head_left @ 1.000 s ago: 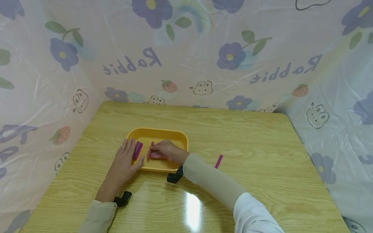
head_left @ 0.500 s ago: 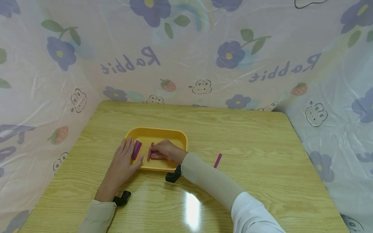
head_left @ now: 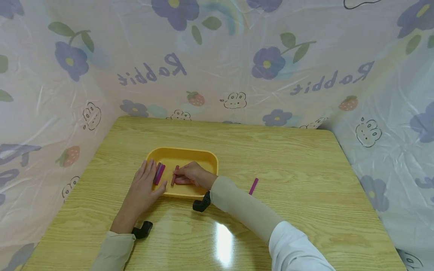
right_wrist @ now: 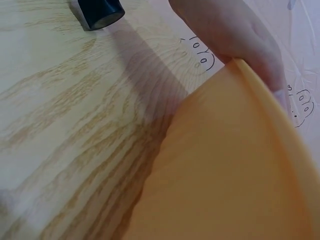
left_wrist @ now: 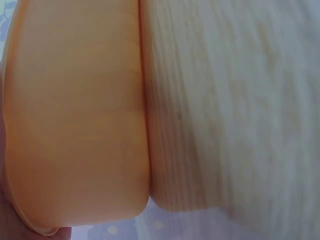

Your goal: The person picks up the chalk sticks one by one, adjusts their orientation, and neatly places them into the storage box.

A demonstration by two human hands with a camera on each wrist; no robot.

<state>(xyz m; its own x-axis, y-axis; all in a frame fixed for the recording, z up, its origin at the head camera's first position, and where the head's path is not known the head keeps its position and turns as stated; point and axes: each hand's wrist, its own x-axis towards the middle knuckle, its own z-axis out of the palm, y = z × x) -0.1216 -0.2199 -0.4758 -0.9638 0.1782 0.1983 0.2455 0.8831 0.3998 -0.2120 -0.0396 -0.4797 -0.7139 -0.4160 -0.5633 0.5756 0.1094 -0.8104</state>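
A yellow plastic tray (head_left: 190, 194) stands left of the table's middle. Across its left end lies my left hand (head_left: 145, 186), its fingers extended along the rim and its thumb over the front edge. Beside those fingers, several thin crayon-like sticks (head_left: 160, 174), purple and magenta, lie side by side inside. My right hand (head_left: 194, 175) reaches in from the right and pinches a dark red crayon-like stick (head_left: 175, 176). One pink stick (head_left: 183, 181) shows under the right fingers, partly hidden. Both wrist views show mostly the tray's outer wall (left_wrist: 80, 120); the sticks are hidden there.
A single magenta stick (head_left: 253, 186) lies on the wooden table (head_left: 288, 162), right of the tray and behind the right sleeve. Black wrist devices (head_left: 202, 203) project from both forearms. A patterned curtain (head_left: 217, 67) encloses the back and sides.
The head view has shifted very slightly. Both hands, the tray and the sticks stay in practically the same places.
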